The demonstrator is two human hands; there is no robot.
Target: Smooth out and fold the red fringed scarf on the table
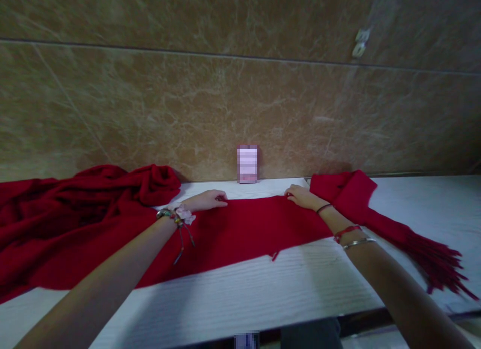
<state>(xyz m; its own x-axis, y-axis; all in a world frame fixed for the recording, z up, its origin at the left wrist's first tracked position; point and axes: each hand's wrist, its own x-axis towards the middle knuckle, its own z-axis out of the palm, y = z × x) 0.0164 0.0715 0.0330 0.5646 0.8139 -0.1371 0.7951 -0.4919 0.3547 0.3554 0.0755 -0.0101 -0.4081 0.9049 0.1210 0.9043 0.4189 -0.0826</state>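
Observation:
A long red scarf (255, 223) lies across the white wood-grain table, its middle part spread flat. My left hand (212, 198) pinches the far edge of this flat part, left of centre. Further right along the same edge, the fingers of my right hand (298, 194) are closed on the cloth. To the left, the fabric is bunched in loose folds. On the right, beyond my right wrist, the scarf bends over itself and ends in a fringe that points to the near right. My right forearm hides part of the cloth there.
Behind the table (225, 294) rises a brown marbled wall (210, 108). A blurred-out phone-like rectangle (248, 163) leans upright against it at the table's back edge. A pale socket (361, 43) is on the wall, upper right. The table's front edge runs along the bottom.

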